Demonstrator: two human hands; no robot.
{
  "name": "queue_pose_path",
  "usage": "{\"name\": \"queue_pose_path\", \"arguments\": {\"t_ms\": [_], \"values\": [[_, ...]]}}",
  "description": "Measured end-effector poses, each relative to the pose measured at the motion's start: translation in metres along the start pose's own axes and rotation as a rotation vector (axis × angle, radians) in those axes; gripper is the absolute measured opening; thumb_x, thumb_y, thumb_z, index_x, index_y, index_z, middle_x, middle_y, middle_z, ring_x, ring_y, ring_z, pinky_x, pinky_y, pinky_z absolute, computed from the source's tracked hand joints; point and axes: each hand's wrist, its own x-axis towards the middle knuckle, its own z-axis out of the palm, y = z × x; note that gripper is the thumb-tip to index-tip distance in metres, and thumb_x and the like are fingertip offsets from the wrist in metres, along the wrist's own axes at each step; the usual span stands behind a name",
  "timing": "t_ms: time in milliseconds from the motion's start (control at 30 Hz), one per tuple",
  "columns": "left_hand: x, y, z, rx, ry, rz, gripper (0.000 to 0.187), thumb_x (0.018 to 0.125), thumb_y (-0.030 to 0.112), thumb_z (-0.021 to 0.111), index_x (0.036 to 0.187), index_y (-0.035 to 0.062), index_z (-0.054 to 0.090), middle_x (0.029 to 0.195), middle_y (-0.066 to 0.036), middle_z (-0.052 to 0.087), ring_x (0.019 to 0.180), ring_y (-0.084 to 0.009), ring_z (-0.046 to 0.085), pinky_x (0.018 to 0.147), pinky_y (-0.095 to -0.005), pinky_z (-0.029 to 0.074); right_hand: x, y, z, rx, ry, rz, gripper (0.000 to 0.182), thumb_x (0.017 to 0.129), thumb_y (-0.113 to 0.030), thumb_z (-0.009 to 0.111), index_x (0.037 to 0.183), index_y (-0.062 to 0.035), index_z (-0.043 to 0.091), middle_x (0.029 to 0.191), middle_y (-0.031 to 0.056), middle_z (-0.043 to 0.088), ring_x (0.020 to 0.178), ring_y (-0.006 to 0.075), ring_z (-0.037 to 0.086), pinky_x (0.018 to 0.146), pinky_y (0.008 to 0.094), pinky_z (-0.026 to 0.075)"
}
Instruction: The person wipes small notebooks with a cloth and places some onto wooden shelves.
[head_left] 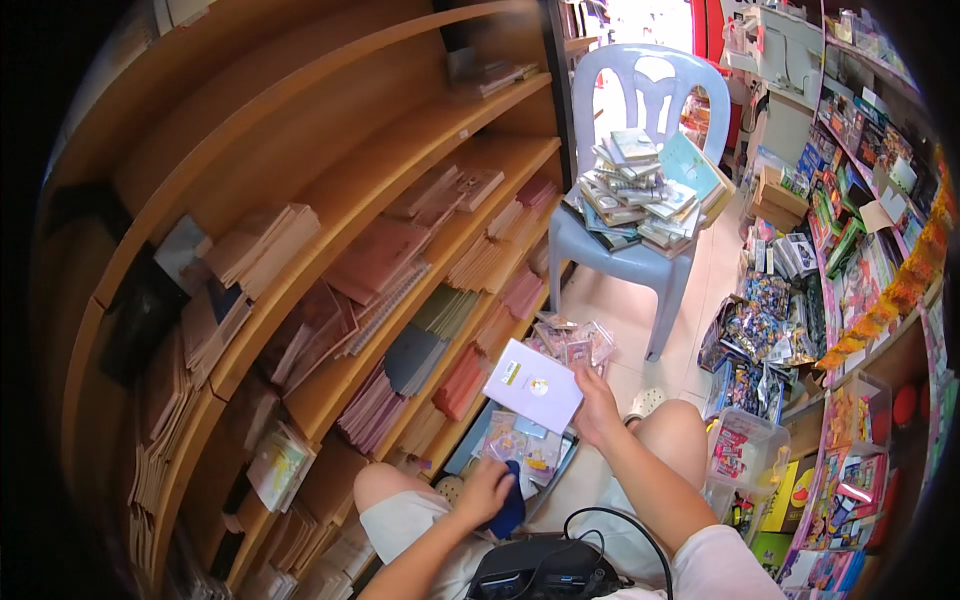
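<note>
My right hand [597, 408] is closed on the right edge of a pale lavender notebook [537, 388], which has a small label and a round picture on its cover. Lower and to the left, my left hand [484, 497] grips a dark blue cloth [508, 508] near my knee. Below the notebook, several clear-wrapped stationery packs [525, 446] lie in a box between my legs, partly hidden by the hands. More plastic-wrapped packs [580, 343] lie on the floor just beyond the notebook.
A wooden shelf unit [350, 170] with several stacks of notebooks stands on the left. Ahead, a blue-grey plastic chair [652, 90] bears a pile of notebooks [640, 190]. Packaged goods [765, 320] and a clear plastic bin [745, 450] line the right side.
</note>
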Motion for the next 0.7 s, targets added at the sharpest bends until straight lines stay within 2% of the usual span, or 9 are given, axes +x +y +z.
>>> {"name": "queue_pose_path", "arguments": {"t_ms": [100, 167, 233, 300, 367, 400, 500, 600, 700], "values": [[0.018, 0.033, -0.031, -0.064, 0.242, -0.007, 0.014, 0.082, 0.009, 0.059, 0.089, -0.0011, 0.052, 0.086, -0.017, 0.049, 0.081, -0.0327, 0.051, 0.071, -0.0367, 0.042, -0.002, -0.002, 0.005, -0.019, 0.014, 0.003, 0.022, 0.096, -0.027, 0.045, 0.103, -0.0068, 0.054, 0.096, 0.0040, 0.058, 0.090, 0.0157, 0.057, 0.078, 0.0322, 0.048], [0.035, 0.069, -0.046, -0.064, 0.422, -0.001, 0.017, 0.082, 0.012, 0.061, 0.090, -0.0017, 0.054, 0.089, -0.019, 0.049, 0.080, -0.0348, 0.052, 0.070, -0.0376, 0.044, 0.002, 0.006, 0.006, -0.026, -0.013, 0.014, 0.023, 0.096, -0.027, 0.045, 0.103, -0.0066, 0.054, 0.095, 0.0039, 0.058, 0.089, 0.0151, 0.057, 0.078, 0.0313, 0.047], [0.053, 0.088, -0.044, 0.040, 0.538, 0.132, 0.018, 0.080, 0.013, 0.064, 0.089, 0.0004, 0.055, 0.091, -0.018, 0.050, 0.078, -0.0343, 0.053, 0.067, -0.0382, 0.045, 0.005, 0.019, 0.006, -0.087, -0.041, 0.004, 0.023, 0.096, -0.027, 0.045, 0.104, -0.0065, 0.054, 0.094, 0.0038, 0.058, 0.087, 0.0145, 0.056, 0.077, 0.0308, 0.047], [0.068, 0.103, -0.033, 0.139, 0.460, 0.181, 0.018, 0.078, 0.016, 0.067, 0.087, 0.0034, 0.056, 0.091, -0.016, 0.051, 0.076, -0.0338, 0.054, 0.064, -0.0392, 0.046, -0.001, 0.024, 0.013, -0.127, -0.059, 0.000, 0.024, 0.096, -0.027, 0.045, 0.103, -0.0065, 0.054, 0.091, 0.0031, 0.058, 0.085, 0.0129, 0.056, 0.076, 0.0295, 0.047], [0.083, 0.090, -0.014, 0.259, 0.349, 0.185, 0.018, 0.077, 0.017, 0.067, 0.081, 0.0058, 0.054, 0.086, -0.014, 0.050, 0.075, -0.0337, 0.054, 0.061, -0.0412, 0.045, -0.011, 0.024, 0.017, -0.144, -0.029, 0.021, 0.022, 0.096, -0.027, 0.047, 0.102, -0.0071, 0.054, 0.090, 0.0024, 0.058, 0.085, 0.0113, 0.055, 0.074, 0.0279, 0.047], [0.087, 0.079, -0.008, 0.278, 0.392, 0.166, 0.016, 0.078, 0.016, 0.066, 0.081, 0.0059, 0.054, 0.086, -0.014, 0.049, 0.075, -0.0342, 0.054, 0.061, -0.0418, 0.045, -0.004, 0.031, 0.006, -0.100, -0.052, 0.023, 0.020, 0.096, -0.026, 0.047, 0.102, -0.0072, 0.052, 0.094, 0.0040, 0.057, 0.086, 0.0147, 0.056, 0.078, 0.0313, 0.047], [0.099, 0.043, -0.014, 0.320, 0.520, -0.027, 0.014, 0.082, 0.015, 0.060, 0.088, 0.0051, 0.053, 0.094, -0.018, 0.048, 0.081, -0.0359, 0.054, 0.066, -0.0447, 0.046, 0.005, 0.032, -0.011, -0.069, -0.082, -0.038, 0.021, 0.096, -0.026, 0.047, 0.101, -0.0067, 0.052, 0.093, 0.0041, 0.056, 0.086, 0.0144, 0.056, 0.077, 0.0310, 0.047], [0.100, 0.005, -0.044, 0.269, 0.604, -0.157, 0.015, 0.087, 0.014, 0.054, 0.093, 0.0007, 0.052, 0.097, -0.022, 0.049, 0.089, -0.0417, 0.050, 0.077, -0.0454, 0.042, -0.006, 0.009, -0.002, -0.097, -0.055, 0.013, 0.021, 0.096, -0.026, 0.046, 0.100, -0.0063, 0.052, 0.091, 0.0039, 0.056, 0.085, 0.0143, 0.055, 0.078, 0.0300, 0.047], [0.090, -0.007, -0.066, 0.199, 0.699, -0.143, 0.015, 0.087, 0.013, 0.053, 0.091, -0.0012, 0.050, 0.093, -0.021, 0.048, 0.088, -0.0393, 0.049, 0.077, -0.0428, 0.040, -0.005, 0.002, 0.004, -0.100, -0.027, -0.005, 0.021, 0.096, -0.026, 0.047, 0.100, -0.0061, 0.052, 0.090, 0.0036, 0.056, 0.085, 0.0138, 0.055, 0.078, 0.0282, 0.045]]}}
